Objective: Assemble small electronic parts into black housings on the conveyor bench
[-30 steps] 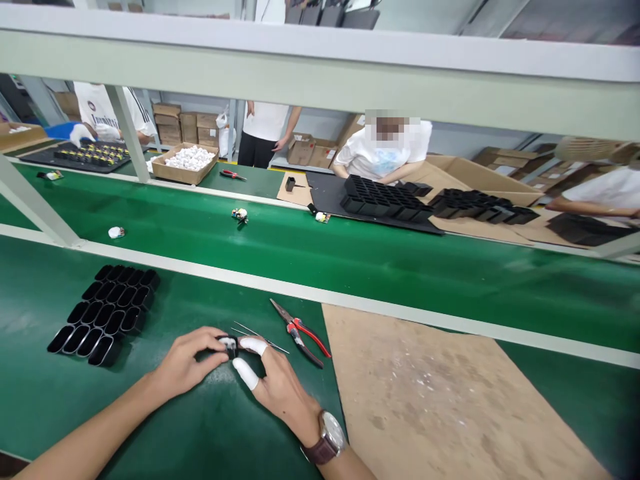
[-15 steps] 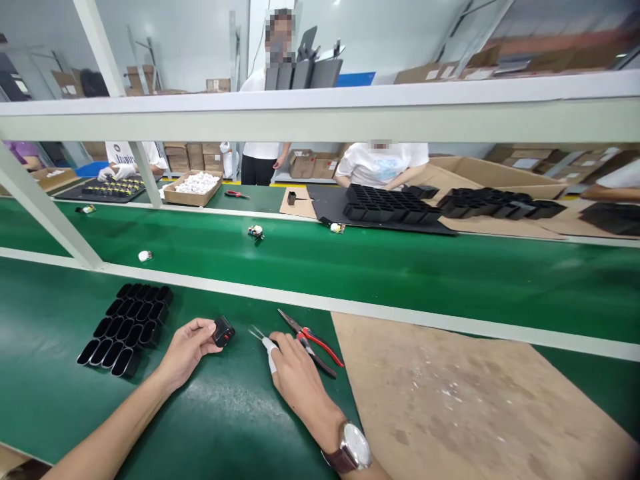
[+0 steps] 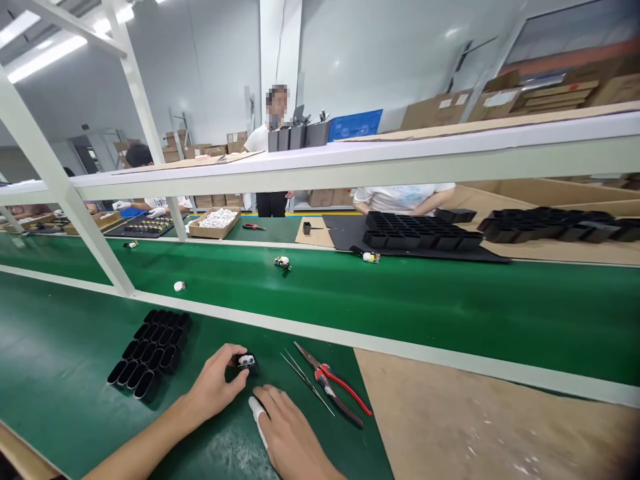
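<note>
Between the thumb and fingers of my left hand [image 3: 220, 381] is a small black plastic case [image 3: 251, 367], with a white part and some metal showing at its near end. My right hand [image 3: 285, 427] lies low over the green bench, fingers stretched out, a white cot on one digit; nothing shows in it. Just right of it lie metal tweezers [image 3: 309, 385] and red-and-black long-nose pliers [image 3: 333, 387], side by side. Left of my left hand, several open black cases [image 3: 151, 353] stand together in rows.
Beyond a pale rail runs a green conveyor belt [image 3: 425, 300] carrying small electronic assemblies [image 3: 283, 262]. A brown board [image 3: 475, 427] covers the bench at right. A white shelf beam [image 3: 400, 170] crosses above the belt. Co-workers sit and stand opposite, near black trays [image 3: 420, 230].
My right hand has let go of the tweezers, which now lie beside the pliers. The case in my left hand has turned, showing its white inside part. The view has tilted upward.
</note>
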The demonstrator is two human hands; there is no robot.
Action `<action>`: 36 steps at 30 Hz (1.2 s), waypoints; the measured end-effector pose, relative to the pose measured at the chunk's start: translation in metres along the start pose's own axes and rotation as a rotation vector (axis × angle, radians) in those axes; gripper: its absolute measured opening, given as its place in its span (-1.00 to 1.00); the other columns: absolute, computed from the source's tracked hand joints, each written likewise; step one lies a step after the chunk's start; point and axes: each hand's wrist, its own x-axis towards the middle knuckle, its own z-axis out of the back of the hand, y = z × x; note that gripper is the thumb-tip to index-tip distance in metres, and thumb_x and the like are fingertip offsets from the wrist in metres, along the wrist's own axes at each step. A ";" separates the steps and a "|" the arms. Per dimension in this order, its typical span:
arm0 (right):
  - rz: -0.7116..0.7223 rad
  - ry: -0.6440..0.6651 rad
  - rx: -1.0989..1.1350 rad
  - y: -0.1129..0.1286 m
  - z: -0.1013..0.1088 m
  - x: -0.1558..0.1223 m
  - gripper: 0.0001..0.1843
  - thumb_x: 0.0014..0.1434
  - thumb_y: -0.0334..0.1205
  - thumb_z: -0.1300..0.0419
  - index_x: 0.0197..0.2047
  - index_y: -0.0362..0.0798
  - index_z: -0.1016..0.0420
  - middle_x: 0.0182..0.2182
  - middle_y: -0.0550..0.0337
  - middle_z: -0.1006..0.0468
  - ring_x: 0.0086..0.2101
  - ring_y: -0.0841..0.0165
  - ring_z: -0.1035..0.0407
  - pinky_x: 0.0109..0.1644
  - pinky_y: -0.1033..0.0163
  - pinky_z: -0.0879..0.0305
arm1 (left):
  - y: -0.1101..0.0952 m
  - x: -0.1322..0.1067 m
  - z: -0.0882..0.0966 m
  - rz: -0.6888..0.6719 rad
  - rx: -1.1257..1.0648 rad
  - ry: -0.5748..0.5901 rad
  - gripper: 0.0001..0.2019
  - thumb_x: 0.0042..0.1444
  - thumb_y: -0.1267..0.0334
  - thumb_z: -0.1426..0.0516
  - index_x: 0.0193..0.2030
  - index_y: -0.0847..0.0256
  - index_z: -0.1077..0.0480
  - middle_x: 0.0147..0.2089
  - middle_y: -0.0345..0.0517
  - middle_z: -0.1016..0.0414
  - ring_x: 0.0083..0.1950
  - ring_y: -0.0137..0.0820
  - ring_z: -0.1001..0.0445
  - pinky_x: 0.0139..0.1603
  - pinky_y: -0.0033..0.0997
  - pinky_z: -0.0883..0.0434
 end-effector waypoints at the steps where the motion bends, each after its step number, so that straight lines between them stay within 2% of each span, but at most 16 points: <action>1: 0.006 0.005 0.007 0.001 -0.001 0.000 -0.67 0.18 -0.53 -0.20 -0.03 -0.08 -0.57 0.08 0.00 -0.58 0.07 0.09 -0.43 0.15 0.02 -0.46 | 0.000 0.007 0.001 -0.006 0.045 0.032 -0.65 0.25 0.33 -0.18 0.17 0.10 -0.43 0.04 -0.03 -0.59 0.01 -0.27 -0.62 0.05 -0.22 -0.63; 4: -0.001 0.025 0.029 -0.001 0.001 -0.001 -0.72 0.19 -0.46 -0.27 -0.03 -0.06 -0.57 0.07 0.04 -0.59 0.04 0.11 -0.45 0.14 0.04 -0.47 | 0.006 0.039 0.004 0.002 0.134 0.086 -0.62 0.21 0.35 -0.19 0.17 0.14 -0.45 0.04 -0.03 -0.58 0.01 -0.27 -0.60 0.10 -0.23 -0.59; 8: 0.007 0.030 -0.008 -0.004 0.003 -0.002 -0.74 0.22 -0.40 -0.30 -0.01 -0.09 -0.57 0.05 0.04 -0.60 0.04 0.12 -0.44 0.15 0.06 -0.46 | 0.031 0.102 0.010 0.087 0.215 0.077 -0.72 0.22 0.32 -0.23 0.08 0.19 -0.53 -0.01 -0.01 -0.59 -0.02 -0.25 -0.60 0.03 -0.28 -0.58; 11: 0.025 0.051 -0.023 -0.006 0.000 -0.004 -0.79 0.25 -0.35 -0.30 -0.03 -0.08 -0.58 0.07 0.04 -0.60 0.05 0.13 -0.44 0.16 0.07 -0.45 | 0.056 0.150 0.014 0.193 0.316 0.031 -0.80 0.26 0.29 -0.27 0.00 0.25 -0.55 -0.03 0.01 -0.59 -0.01 -0.21 -0.59 0.10 -0.16 -0.54; 14: 0.045 0.059 -0.021 -0.009 -0.010 -0.007 -0.89 0.28 -0.29 -0.30 -0.11 -0.07 -0.59 0.07 0.05 -0.59 0.04 0.15 -0.44 0.13 0.10 -0.45 | 0.077 0.179 0.013 0.285 0.406 0.005 -0.78 0.35 0.18 -0.27 0.01 0.29 -0.51 0.02 0.00 -0.57 0.06 -0.19 -0.56 0.16 -0.02 -0.52; 18: 0.049 0.020 -0.024 -0.015 -0.029 -0.011 -0.92 0.33 -0.23 -0.31 -0.19 -0.06 -0.59 0.02 0.04 -0.61 0.02 0.18 -0.45 0.05 0.16 -0.46 | 0.097 0.189 0.005 0.349 0.468 0.038 -0.70 0.38 0.11 -0.25 0.10 0.29 -0.48 0.10 0.04 -0.54 0.11 -0.16 -0.55 0.17 0.02 -0.52; 21: 0.050 -0.009 -0.016 -0.017 -0.039 -0.013 -0.88 0.33 -0.20 -0.33 -0.25 -0.04 -0.59 0.00 0.06 -0.62 0.01 0.16 -0.45 0.03 0.16 -0.45 | 0.108 0.192 0.011 0.339 0.487 0.112 -0.56 0.34 0.07 -0.28 0.23 0.28 -0.42 0.18 0.09 -0.51 0.15 -0.13 -0.54 0.20 0.02 -0.51; 24: 0.039 0.001 -0.003 -0.016 -0.039 -0.013 -0.87 0.31 -0.18 -0.36 -0.26 -0.03 -0.60 0.01 0.06 -0.62 0.01 0.18 -0.44 0.03 0.17 -0.45 | 0.118 0.197 0.035 0.349 0.543 0.159 -0.47 0.33 0.06 -0.29 0.32 0.27 -0.36 0.28 0.15 -0.44 0.26 -0.06 -0.47 0.28 0.08 -0.45; 27: 0.030 0.044 0.013 -0.016 -0.032 -0.011 -0.87 0.30 -0.15 -0.37 -0.22 -0.04 -0.62 0.03 0.04 -0.61 0.03 0.18 -0.42 0.06 0.15 -0.45 | 0.128 0.198 0.066 0.437 0.638 0.155 -0.53 0.37 0.10 -0.25 0.32 0.24 -0.36 0.33 0.14 -0.39 0.30 -0.03 -0.43 0.30 0.17 -0.43; 29: 0.027 0.065 0.019 -0.015 -0.026 -0.009 -0.88 0.32 -0.17 -0.34 -0.21 -0.03 -0.62 0.04 0.04 -0.60 0.03 0.18 -0.42 0.08 0.14 -0.45 | 0.131 0.194 0.082 0.492 0.683 0.158 -0.58 0.38 0.12 -0.24 0.28 0.24 -0.39 0.30 0.11 -0.41 0.25 -0.06 -0.47 0.25 0.14 -0.47; 33: 0.022 0.102 0.018 -0.013 -0.011 -0.005 -0.93 0.31 -0.24 -0.31 -0.19 -0.05 -0.60 0.07 0.06 -0.59 0.05 0.18 -0.43 0.14 0.13 -0.45 | 0.123 0.184 0.095 0.465 0.690 0.193 -0.64 0.39 0.14 -0.24 0.22 0.25 -0.43 0.22 0.08 -0.47 0.18 -0.12 -0.52 0.20 0.07 -0.52; 36: 0.027 0.117 0.026 -0.012 0.002 -0.002 -0.89 0.27 -0.29 -0.31 -0.13 -0.07 -0.60 0.08 0.05 -0.58 0.06 0.14 -0.43 0.19 0.08 -0.45 | 0.101 0.175 0.086 0.360 0.644 0.222 -0.63 0.39 0.19 -0.23 0.26 0.27 -0.40 0.21 0.11 -0.50 0.20 -0.10 -0.52 0.26 0.10 -0.46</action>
